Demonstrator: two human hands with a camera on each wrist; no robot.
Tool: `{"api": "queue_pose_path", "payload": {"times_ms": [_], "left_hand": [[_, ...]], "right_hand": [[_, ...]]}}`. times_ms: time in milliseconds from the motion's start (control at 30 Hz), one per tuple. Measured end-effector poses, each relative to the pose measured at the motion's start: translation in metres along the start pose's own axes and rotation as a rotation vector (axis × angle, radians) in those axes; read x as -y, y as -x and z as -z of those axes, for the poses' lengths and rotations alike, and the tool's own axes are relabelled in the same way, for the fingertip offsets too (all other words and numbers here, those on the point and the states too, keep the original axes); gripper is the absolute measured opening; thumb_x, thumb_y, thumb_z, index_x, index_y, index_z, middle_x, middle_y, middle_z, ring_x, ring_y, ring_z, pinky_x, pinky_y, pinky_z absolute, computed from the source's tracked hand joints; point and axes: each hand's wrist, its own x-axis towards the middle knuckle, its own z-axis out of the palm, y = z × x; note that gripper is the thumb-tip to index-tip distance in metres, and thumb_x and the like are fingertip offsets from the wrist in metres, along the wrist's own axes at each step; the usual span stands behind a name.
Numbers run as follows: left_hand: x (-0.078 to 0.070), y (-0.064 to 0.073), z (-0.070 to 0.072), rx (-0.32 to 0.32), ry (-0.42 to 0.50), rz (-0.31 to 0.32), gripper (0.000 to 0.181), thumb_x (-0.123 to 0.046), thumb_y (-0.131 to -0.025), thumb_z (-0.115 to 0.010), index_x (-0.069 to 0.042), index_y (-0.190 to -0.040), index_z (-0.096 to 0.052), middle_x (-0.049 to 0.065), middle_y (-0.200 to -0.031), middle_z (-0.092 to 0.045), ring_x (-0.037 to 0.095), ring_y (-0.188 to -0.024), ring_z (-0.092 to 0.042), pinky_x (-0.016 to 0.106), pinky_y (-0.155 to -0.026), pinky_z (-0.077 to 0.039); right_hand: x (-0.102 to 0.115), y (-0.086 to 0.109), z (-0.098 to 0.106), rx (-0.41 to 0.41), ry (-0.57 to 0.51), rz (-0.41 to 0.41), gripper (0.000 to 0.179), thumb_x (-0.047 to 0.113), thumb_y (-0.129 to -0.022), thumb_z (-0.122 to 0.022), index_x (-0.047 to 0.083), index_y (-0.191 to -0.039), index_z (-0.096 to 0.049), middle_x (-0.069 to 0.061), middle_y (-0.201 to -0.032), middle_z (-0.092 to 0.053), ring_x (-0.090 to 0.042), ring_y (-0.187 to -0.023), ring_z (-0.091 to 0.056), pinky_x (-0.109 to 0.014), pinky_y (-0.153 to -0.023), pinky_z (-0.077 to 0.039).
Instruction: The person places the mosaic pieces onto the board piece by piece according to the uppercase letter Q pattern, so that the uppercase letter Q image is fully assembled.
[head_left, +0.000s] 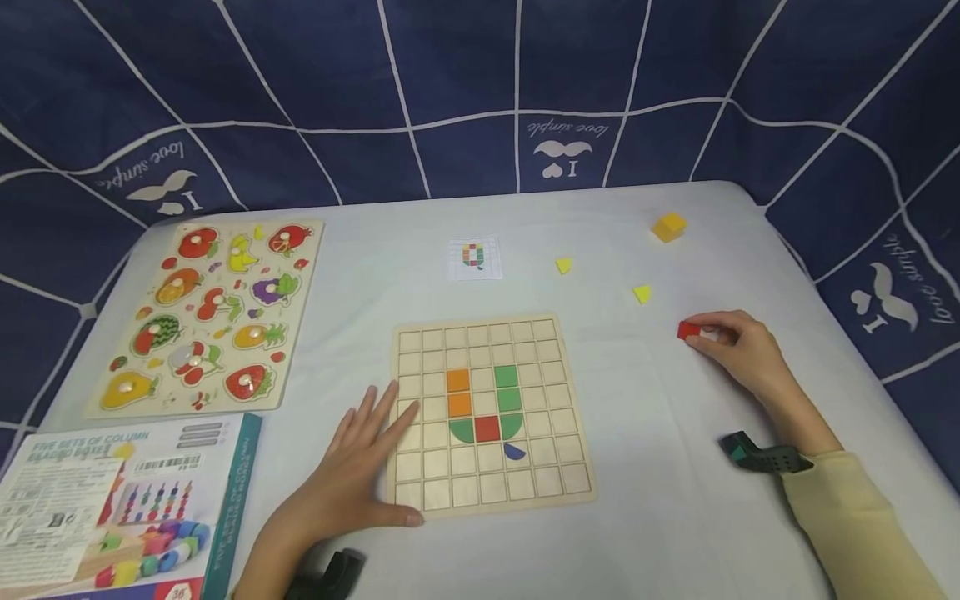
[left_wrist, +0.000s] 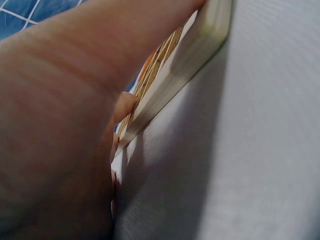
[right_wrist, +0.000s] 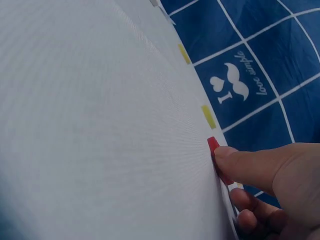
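My left hand rests spread at the left edge of a wooden grid board, fingertips on its rim and thumb by the lower left corner. In the left wrist view the board's edge shows beyond the palm. On the board lie orange squares, green squares, a red square, green rounded corner pieces and a blue piece. At the table's right, my right hand pinches a red block between thumb and fingers, low at the cloth; the fingers partly hide it.
Behind the board lies a small pattern card. Two yellow pieces and an orange-yellow cube are scattered at the back right. A fruit puzzle board and a bead-set box occupy the left side.
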Motion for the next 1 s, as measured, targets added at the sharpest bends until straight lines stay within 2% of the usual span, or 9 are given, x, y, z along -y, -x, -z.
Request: {"api": "queue_pose_path", "payload": {"times_ms": [300, 533, 700, 800, 1000], "left_hand": [[0.000, -0.002, 0.002, 0.014, -0.002, -0.002, 0.125, -0.072, -0.053, -0.072, -0.018, -0.151, -0.018, 0.005, -0.156, 0.005, 0.030, -0.139, 0.012, 0.052, -0.107, 0.001], [0.001, -0.003, 0.003, 0.007, -0.008, -0.006, 0.125, -0.071, -0.052, -0.073, -0.018, -0.151, -0.019, 0.006, -0.156, 0.004, 0.030, -0.139, 0.011, 0.054, -0.107, 0.000], [0.001, -0.003, 0.003, 0.011, -0.016, -0.002, 0.125, -0.070, -0.052, -0.075, -0.017, -0.151, -0.019, 0.005, -0.156, 0.005, 0.029, -0.139, 0.012, 0.053, -0.107, 0.001], [0.000, -0.003, 0.003, 0.013, -0.017, 0.001, 0.125, -0.070, -0.052, -0.075, -0.016, -0.151, -0.019, 0.006, -0.156, 0.005, 0.029, -0.139, 0.011, 0.053, -0.107, 0.001], [0.000, -0.002, 0.001, 0.022, -0.018, 0.009, 0.126, -0.070, -0.052, -0.074, -0.016, -0.151, -0.018, 0.005, -0.156, 0.005, 0.028, -0.139, 0.012, 0.053, -0.107, 0.001]], "right_hand": [[0.003, 0.001, -0.001, -0.037, 0.046, 0.039, 0.026, 0.005, -0.080, -0.073, 0.001, -0.104, -0.063, -0.009, -0.074, -0.049, -0.015, -0.065, -0.040, -0.026, -0.054, -0.030], [0.009, 0.002, 0.001, -0.054, -0.049, 0.065, 0.015, 0.002, -0.082, -0.071, 0.000, -0.095, -0.065, -0.008, -0.077, -0.063, -0.004, -0.062, -0.051, -0.013, -0.054, -0.039], [0.021, 0.001, 0.000, -0.013, -0.103, 0.088, 0.010, 0.002, -0.084, -0.068, 0.000, -0.094, -0.067, -0.007, -0.077, -0.066, -0.008, -0.061, -0.057, -0.013, -0.052, -0.044], [0.036, 0.000, -0.004, 0.044, -0.174, 0.104, 0.011, 0.006, -0.086, -0.067, 0.000, -0.095, -0.067, -0.008, -0.079, -0.067, -0.010, -0.065, -0.062, -0.014, -0.055, -0.047], [0.090, -0.005, -0.022, 0.181, -0.275, 0.160, 0.013, 0.005, -0.087, -0.066, -0.002, -0.098, -0.067, -0.014, -0.087, -0.067, -0.019, -0.074, -0.066, -0.024, -0.062, -0.053]]}}
